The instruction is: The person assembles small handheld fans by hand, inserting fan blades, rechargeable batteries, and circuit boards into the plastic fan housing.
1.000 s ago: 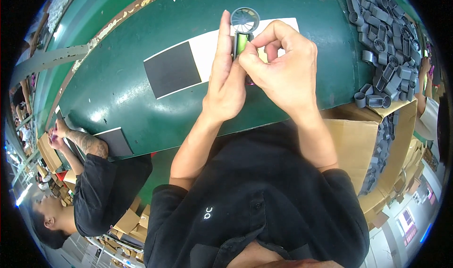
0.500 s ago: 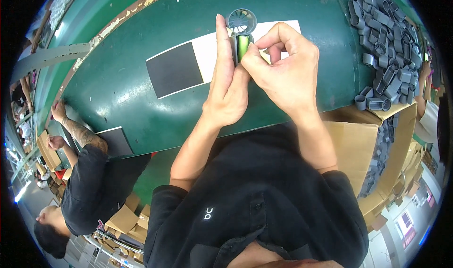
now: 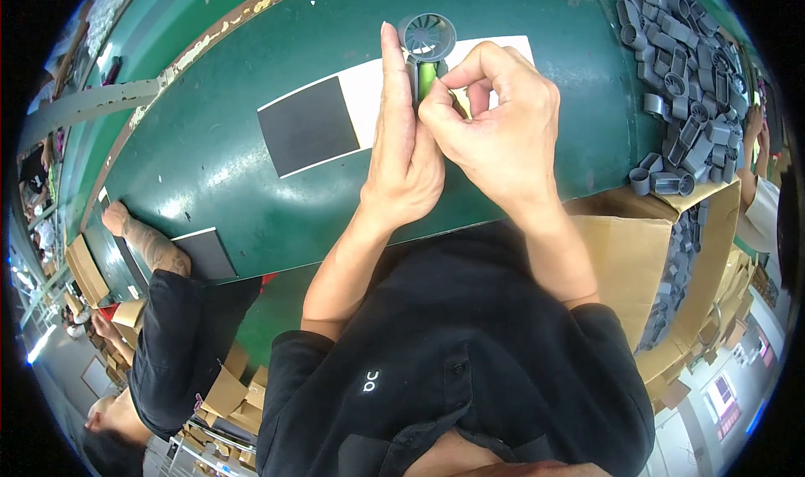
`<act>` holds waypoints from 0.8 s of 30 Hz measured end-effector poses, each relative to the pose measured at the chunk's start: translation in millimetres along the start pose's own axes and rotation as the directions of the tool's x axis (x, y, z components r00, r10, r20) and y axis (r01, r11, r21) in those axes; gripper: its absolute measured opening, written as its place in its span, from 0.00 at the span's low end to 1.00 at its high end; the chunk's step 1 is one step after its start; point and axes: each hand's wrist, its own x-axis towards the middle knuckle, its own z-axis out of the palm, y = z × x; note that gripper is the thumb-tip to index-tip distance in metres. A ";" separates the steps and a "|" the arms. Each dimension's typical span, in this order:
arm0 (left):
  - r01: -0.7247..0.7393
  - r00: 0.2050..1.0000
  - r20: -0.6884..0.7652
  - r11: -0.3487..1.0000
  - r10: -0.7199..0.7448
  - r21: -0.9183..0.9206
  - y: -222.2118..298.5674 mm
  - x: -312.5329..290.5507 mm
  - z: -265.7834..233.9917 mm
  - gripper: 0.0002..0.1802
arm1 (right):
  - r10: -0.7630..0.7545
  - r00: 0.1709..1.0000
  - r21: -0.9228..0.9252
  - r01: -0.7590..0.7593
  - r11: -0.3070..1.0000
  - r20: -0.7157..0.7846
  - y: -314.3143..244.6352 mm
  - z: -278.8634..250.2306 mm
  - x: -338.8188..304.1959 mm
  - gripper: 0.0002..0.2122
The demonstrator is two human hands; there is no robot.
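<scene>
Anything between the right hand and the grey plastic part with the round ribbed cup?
Nothing visible: the right hand has its thumb and index fingertips at the bright green strip in the grey plastic part. The left hand lies along the part's left side.

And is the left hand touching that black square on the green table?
Apart. The head view shows it: a strip of white sheet is visible between the left hand and the black square.

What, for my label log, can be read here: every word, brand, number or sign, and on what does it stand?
Black shirt: small white mark on the chest, not transcribed.
Wall panel, far right: too small to read.
Held grey part: no readable text.
</scene>
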 end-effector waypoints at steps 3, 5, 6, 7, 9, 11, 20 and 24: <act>-0.055 0.998 -0.007 0.990 0.056 0.131 -3.3 1.2 -0.2 0.45 | -0.018 1.000 -0.026 0.018 1.000 -0.001 -0.2 -0.4 -0.4 0.07; -0.057 0.998 -0.005 0.989 0.059 0.135 -2.9 1.8 0.9 0.46 | -0.022 1.000 -0.034 0.022 0.999 0.002 1.1 -1.2 -1.5 0.07; -0.058 0.998 -0.005 0.989 0.059 0.135 -3.1 1.6 0.6 0.46 | -0.028 1.000 -0.040 0.028 0.999 0.008 1.3 -1.3 -1.9 0.07; -0.033 0.999 -0.001 0.993 0.033 0.112 -3.5 1.1 0.1 0.45 | -0.028 1.000 -0.039 0.028 0.999 0.008 0.5 -1.7 -2.1 0.07; -0.008 1.000 0.005 0.996 0.008 0.088 -2.8 1.5 0.3 0.45 | -0.025 0.999 -0.076 0.028 0.997 0.032 -1.5 -2.9 -2.6 0.06; -0.048 0.999 0.021 0.994 0.046 0.098 0.1 3.8 1.9 0.43 | -0.085 0.995 -0.100 0.091 0.991 0.058 1.9 -3.9 -2.7 0.05; 0.036 0.999 -0.007 0.999 -0.036 0.029 -2.6 1.9 -0.7 0.39 | -0.267 0.925 -0.136 0.311 0.941 0.268 -0.5 -18.9 -7.2 0.09; 0.144 0.989 -0.020 0.988 -0.145 -0.063 0.9 -0.4 -4.6 0.39 | -0.207 0.960 0.061 0.199 0.978 0.189 7.8 -35.5 -0.8 0.08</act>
